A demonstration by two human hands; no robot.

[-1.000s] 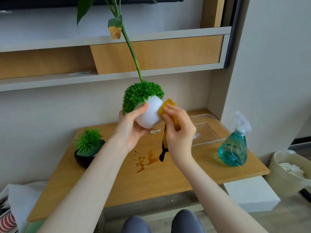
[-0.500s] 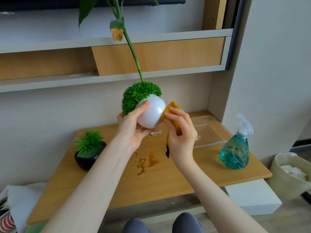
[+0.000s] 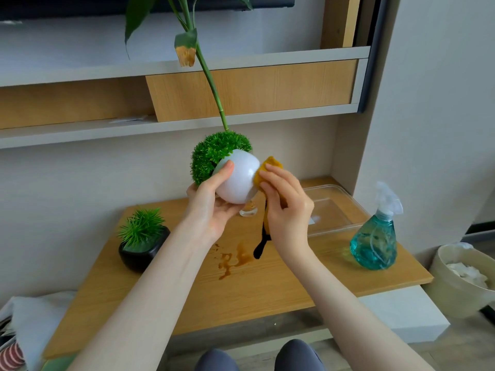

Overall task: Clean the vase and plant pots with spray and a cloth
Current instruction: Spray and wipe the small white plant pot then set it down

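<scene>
My left hand (image 3: pixel 211 207) holds a round white plant pot (image 3: pixel 238 178) up above the wooden table (image 3: pixel 241 290), tilted so its green ball plant (image 3: pixel 217 153) points up and left. Against the pot's right side my right hand (image 3: pixel 286 207) presses a mustard-yellow cloth (image 3: pixel 267 170); a dark end of the cloth hangs down. A black pot (image 3: pixel 143 253) with spiky green grass stands at the table's left. A teal spray bottle (image 3: pixel 375 236) stands at the right. A small glass vase (image 3: pixel 248 209), its tall green stem (image 3: pixel 211 84) rising behind the white pot, is mostly hidden by my hands.
A clear plastic tray (image 3: pixel 337 207) lies at the table's back right. Brown liquid stains (image 3: pixel 233 258) mark the table's middle. Wall shelves (image 3: pixel 107 129) run behind. A cream bin (image 3: pixel 460 285) with white tissue stands on the floor at right, and folded fabric (image 3: pixel 34 322) lies lower left.
The white pot has turned in my left hand, with more of its white side facing me. My right hand with the cloth has slid slightly along the pot's right side.
</scene>
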